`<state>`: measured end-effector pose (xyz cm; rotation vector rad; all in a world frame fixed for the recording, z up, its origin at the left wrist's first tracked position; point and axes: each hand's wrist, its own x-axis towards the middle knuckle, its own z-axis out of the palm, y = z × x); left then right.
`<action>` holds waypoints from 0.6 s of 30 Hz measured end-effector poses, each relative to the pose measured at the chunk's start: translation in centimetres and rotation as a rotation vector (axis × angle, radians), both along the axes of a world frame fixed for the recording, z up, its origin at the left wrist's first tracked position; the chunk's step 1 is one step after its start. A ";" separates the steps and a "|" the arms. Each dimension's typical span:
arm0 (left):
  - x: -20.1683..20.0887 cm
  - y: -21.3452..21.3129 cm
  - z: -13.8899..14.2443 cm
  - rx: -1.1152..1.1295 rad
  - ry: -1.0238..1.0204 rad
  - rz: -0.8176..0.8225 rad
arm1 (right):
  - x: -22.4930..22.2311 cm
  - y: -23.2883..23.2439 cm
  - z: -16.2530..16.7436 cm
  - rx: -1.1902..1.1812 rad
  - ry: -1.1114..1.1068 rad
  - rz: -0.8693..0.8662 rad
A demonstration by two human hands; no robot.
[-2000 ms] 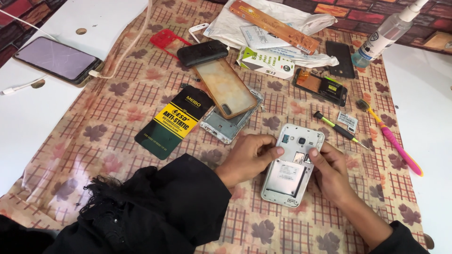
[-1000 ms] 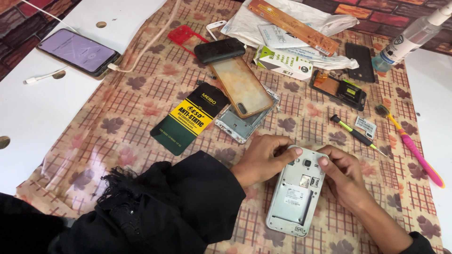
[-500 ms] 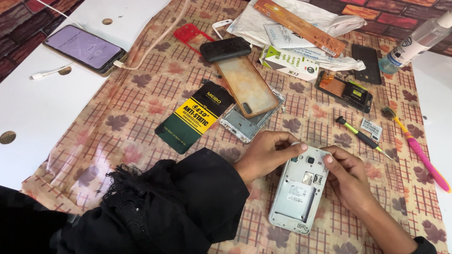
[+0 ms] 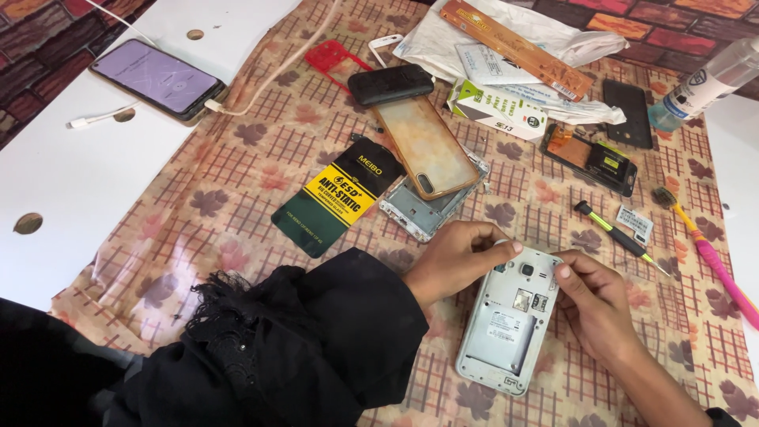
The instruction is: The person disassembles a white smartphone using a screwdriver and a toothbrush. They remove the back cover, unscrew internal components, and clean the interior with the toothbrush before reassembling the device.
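Back-opened white smartphone (image 4: 512,320) lying face down on the leaf-patterned tablecloth (image 4: 237,182), battery bay bare, lower end toward the wearer. Left hand (image 4: 455,261), in a black sleeve (image 4: 316,340), curled over the phone's upper left corner, fingertips pinching its top edge near the camera lens. Right hand (image 4: 597,304) grasping the upper right edge, thumb pressed against the rim beside the card slots. Just above the left hand, a bare silver phone frame (image 4: 419,212), partly covered by a tan clear phone case (image 4: 427,146) lying aslant. Black and yellow anti-static pouch (image 4: 340,198) to the left of these. Dark phone (image 4: 390,83) above the case, touching its upper end, with a red plastic frame (image 4: 332,57) just beside. Farther up, a white plastic bag (image 4: 553,39) with an orange ruler-like strip (image 4: 514,39) and a green and white carton (image 4: 494,107) on it. To the right, an opened phone body with orange innards (image 4: 589,158), a black back cover (image 4: 628,111), and a clear bottle (image 4: 708,79) near the cloth's edge. Green-handled tool (image 4: 613,232) near the right hand, small label card (image 4: 635,224) touching it, pink toothbrush (image 4: 711,257) farther right. At upper left, on the white table (image 4: 79,190), a lit phone (image 4: 154,79) plugged into a cable.
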<state>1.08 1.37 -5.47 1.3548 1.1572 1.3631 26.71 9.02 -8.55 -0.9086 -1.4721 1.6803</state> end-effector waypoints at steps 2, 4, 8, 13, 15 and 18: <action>0.0 0.0 -0.2 -0.027 0.024 -0.044 | 0.0 0.0 0.0 -0.004 0.010 -0.014; 0.1 0.0 -0.2 -0.031 0.009 -0.084 | -0.1 -0.1 0.1 -0.001 0.028 -0.011; 0.3 -0.4 -0.1 0.016 0.000 -0.071 | -0.2 -0.1 0.4 -0.011 0.052 0.007; 0.4 -0.7 0.3 0.034 0.145 0.033 | 0.1 0.2 -0.1 0.038 0.015 0.049; 0.5 -0.7 0.3 0.016 0.154 0.051 | 0.4 0.4 -0.3 0.021 0.032 0.067; 0.4 -0.7 0.2 0.047 0.092 0.030 | 0.5 0.5 -0.4 0.038 -0.023 0.056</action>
